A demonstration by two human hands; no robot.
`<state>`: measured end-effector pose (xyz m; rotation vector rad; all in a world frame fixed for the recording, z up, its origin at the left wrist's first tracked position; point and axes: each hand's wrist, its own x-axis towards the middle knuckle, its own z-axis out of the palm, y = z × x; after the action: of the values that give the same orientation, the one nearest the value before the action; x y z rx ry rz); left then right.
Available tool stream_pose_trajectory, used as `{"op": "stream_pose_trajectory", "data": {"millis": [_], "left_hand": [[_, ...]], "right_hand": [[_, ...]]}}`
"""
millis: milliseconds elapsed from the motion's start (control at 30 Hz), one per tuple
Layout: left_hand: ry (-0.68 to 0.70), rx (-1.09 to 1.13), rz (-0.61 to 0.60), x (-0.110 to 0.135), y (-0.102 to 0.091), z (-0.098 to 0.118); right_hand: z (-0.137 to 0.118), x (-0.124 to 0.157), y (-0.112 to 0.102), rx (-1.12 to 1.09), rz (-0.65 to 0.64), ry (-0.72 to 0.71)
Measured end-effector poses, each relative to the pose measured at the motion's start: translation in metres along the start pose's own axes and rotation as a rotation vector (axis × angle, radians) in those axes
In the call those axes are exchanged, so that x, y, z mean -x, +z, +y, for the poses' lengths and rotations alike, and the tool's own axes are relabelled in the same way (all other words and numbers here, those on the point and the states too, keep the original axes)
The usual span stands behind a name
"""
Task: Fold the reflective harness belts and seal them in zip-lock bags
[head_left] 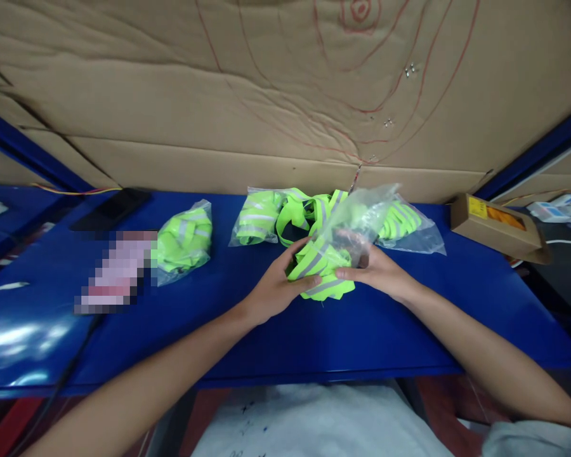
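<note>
Between my two hands is a folded neon yellow-green reflective strap bundle with grey stripes. My left hand wraps round its left side, thumb lying across the front. On the right side, my right hand grips the bundle and a clear plastic bag, which stands up crumpled above it. Whether the bundle is partly inside the bag I cannot tell. Just behind, loose reflective straps lie in loops on the blue table.
Bagged reflective straps lie at the left, at the back and at the right. An open cardboard box stands at the right. A black phone-like object lies back left. Behind rises a cardboard wall.
</note>
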<state>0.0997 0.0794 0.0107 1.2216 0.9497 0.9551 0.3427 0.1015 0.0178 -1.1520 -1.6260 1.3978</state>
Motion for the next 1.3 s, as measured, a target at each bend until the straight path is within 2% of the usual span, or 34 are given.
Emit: {"op": "stream_pose_trajectory", "data": {"millis": [33, 100, 167, 233, 300, 433, 767, 1000, 1200, 1300], "left_hand": [[-0.03, 0.037, 0.031, 0.0, 0.0, 0.001], [-0.062, 0.096, 0.088, -0.001, 0.001, 0.004], [-0.068, 0.138, 0.122, 0.0, 0.002, 0.007], [-0.066, 0.17, 0.139, 0.001, 0.002, 0.011], [-0.072, 0.19, 0.144, 0.002, 0.002, 0.013], [-0.107, 0.211, 0.147, 0.002, 0.003, 0.013], [-0.127, 0.186, 0.134, 0.005, 0.003, 0.015], [-0.158, 0.175, 0.116, 0.008, 0.002, 0.013], [0.049, -0.135, 0.086, 0.009, -0.005, -0.004], [-0.009, -0.154, 0.069, 0.014, -0.006, -0.008]], "right_hand": [[0.001, -0.001, 0.001, -0.045, 0.036, -0.002], [0.002, -0.001, 0.002, -0.051, 0.189, -0.089], [0.002, 0.0, 0.002, 0.062, 0.375, -0.254], [0.002, 0.002, 0.004, 0.232, 0.443, -0.4], [0.004, 0.005, 0.008, 0.361, 0.373, -0.462], [0.011, 0.006, 0.015, 0.41, 0.251, -0.429], [0.008, 0.009, 0.016, 0.436, 0.21, -0.403], [0.012, 0.01, 0.016, 0.328, 0.178, -0.322], [0.009, 0.013, 0.011, 0.35, 0.146, -0.342], [0.013, 0.013, 0.008, 0.369, 0.13, -0.4]]}}
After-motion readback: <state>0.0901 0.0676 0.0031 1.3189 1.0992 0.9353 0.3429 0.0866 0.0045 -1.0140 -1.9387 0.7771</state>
